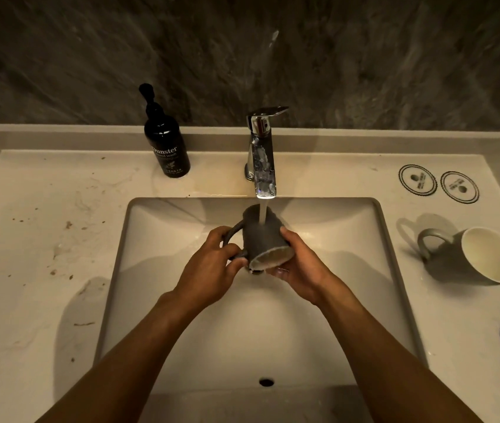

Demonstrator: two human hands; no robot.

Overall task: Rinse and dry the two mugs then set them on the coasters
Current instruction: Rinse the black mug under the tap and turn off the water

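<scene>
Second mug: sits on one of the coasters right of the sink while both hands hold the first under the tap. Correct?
Not quite. In the head view the second mug stands on the bare counter, nearer than both coasters, touching neither. The rest holds: left hand and right hand hold the first mug under the tap.
</scene>
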